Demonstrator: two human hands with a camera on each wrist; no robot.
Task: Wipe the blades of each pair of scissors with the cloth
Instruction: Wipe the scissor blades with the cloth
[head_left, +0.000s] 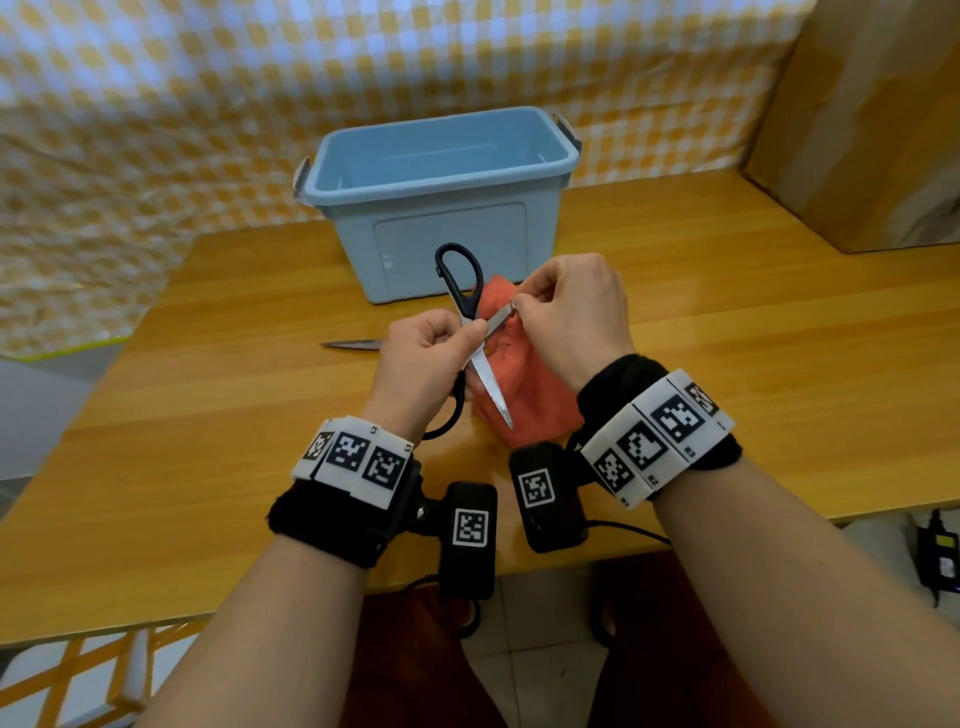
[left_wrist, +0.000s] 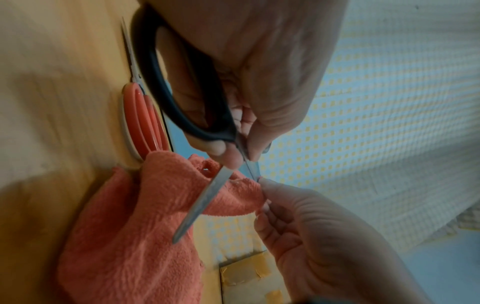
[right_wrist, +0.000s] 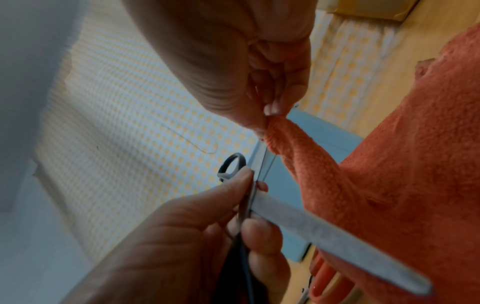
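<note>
My left hand (head_left: 457, 335) grips a pair of black-handled scissors (head_left: 460, 280) near the pivot, above the table and with the blades spread apart. One blade (head_left: 491, 387) points down towards me. The other blade (head_left: 500, 320) runs up and right to my right hand (head_left: 522, 304), which pinches a fold of the orange cloth (head_left: 524, 384) at that blade's tip. The cloth (right_wrist: 402, 164) hangs from the pinch down to the table. A second pair of scissors (left_wrist: 142, 121), with orange-red handles, lies on the table behind the cloth. Only its blade tip (head_left: 353, 344) shows in the head view.
A light blue plastic bin (head_left: 441, 208) stands on the wooden table (head_left: 727, 322) just behind my hands. A large cardboard box (head_left: 857, 119) fills the back right corner. A yellow checked cloth (head_left: 156, 130) hangs behind the table.
</note>
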